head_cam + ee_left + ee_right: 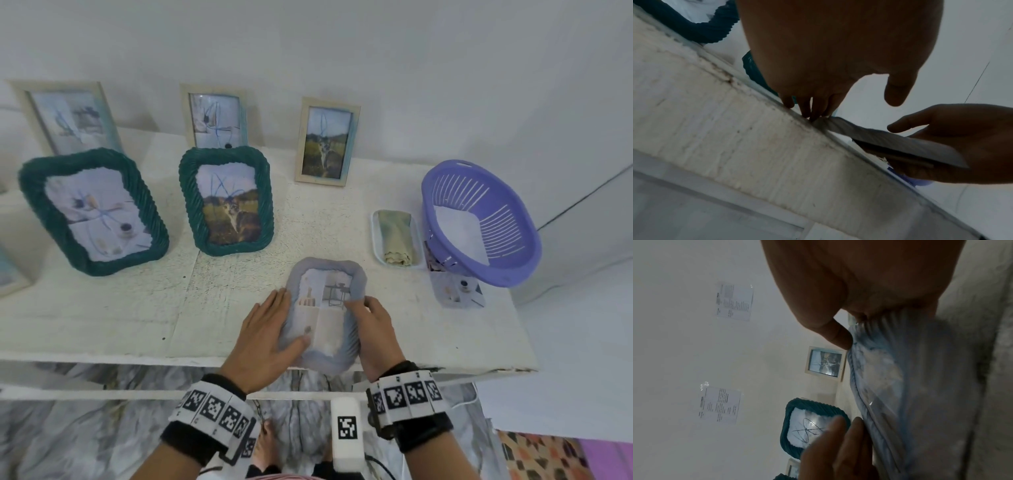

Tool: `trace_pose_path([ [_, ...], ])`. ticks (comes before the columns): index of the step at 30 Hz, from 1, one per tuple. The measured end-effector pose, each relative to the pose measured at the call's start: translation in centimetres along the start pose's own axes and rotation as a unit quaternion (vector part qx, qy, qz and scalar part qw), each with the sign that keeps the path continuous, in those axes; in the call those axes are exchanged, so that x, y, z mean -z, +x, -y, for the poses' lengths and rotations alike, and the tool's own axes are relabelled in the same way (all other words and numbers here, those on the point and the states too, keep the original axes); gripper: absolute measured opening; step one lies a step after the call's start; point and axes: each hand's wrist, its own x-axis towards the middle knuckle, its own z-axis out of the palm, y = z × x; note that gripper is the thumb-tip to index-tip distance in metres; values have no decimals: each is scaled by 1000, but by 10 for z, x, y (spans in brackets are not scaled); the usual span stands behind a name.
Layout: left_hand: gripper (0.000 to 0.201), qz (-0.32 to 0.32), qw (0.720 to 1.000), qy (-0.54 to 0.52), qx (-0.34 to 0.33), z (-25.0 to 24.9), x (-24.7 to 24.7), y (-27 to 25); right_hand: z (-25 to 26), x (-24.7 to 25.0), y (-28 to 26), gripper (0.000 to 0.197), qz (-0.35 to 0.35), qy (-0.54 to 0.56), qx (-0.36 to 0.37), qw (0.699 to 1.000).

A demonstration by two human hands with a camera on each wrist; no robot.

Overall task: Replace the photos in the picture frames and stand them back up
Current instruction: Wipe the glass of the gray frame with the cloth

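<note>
A pale blue woven picture frame (323,311) with a photo behind its glass lies at the front edge of the white table (120,308). In the left wrist view the frame (900,142) is tilted, far end on the table and near end raised. My right hand (359,308) grips its right edge, thumb on the front and fingers underneath. My left hand (291,318) lies with straight fingers along the frame's left side, thumb resting on the glass. The right wrist view shows the frame (890,369) edge-on under my thumb.
Two dark green woven frames (94,212) (227,202) stand at the left and middle. Three cream frames (68,116) (217,118) (327,142) stand by the wall. At the right are a purple basket (479,222), a small tray with a folded cloth (397,236) and a loose photo (459,289).
</note>
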Motion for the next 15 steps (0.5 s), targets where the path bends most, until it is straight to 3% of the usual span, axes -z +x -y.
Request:
trace_pose_path([
  [4,113,-12,992,-117,40,-12,8,-3,7,-6,-16,23,58,61,50,995],
  [8,118,-12,947,-318,53,-35,22,-6,20,-15,-41,41,143,81,87,983],
  [12,111,-39,899,-433,49,-50,26,-3,27,-27,-58,31,200,-1,190,961],
  [15,107,-35,869,-491,48,-57,30,-2,24,-30,-59,32,174,-112,291,934],
])
